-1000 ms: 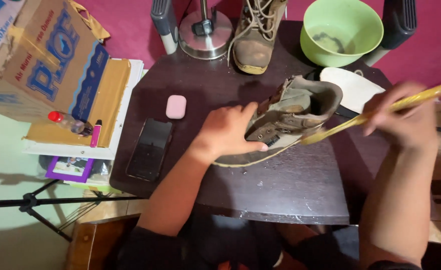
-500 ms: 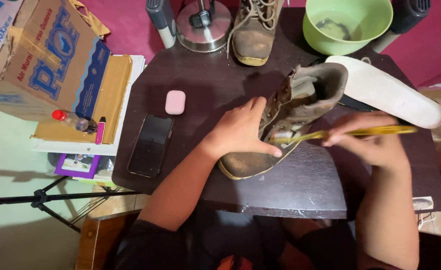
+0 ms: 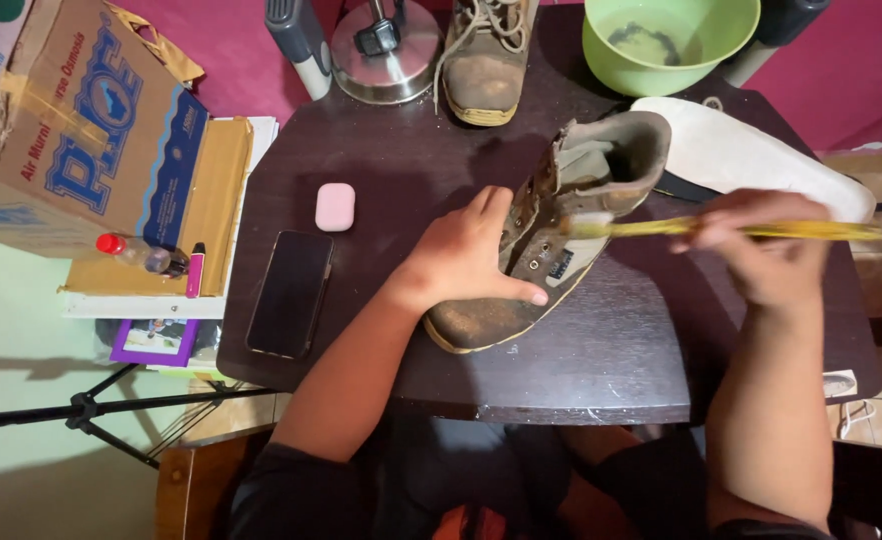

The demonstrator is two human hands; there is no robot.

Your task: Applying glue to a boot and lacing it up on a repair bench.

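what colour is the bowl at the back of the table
The bowl is light green, seen in the head view.

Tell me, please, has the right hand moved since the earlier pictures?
Yes. The right hand, gripping the yellow stick, has drawn in toward the boot and now overlaps the white insole.

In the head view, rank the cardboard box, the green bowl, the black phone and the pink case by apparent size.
1. cardboard box, largest, though cropped by the frame edge
2. green bowl, also partly cropped at the top
3. black phone
4. pink case, clearly smallest
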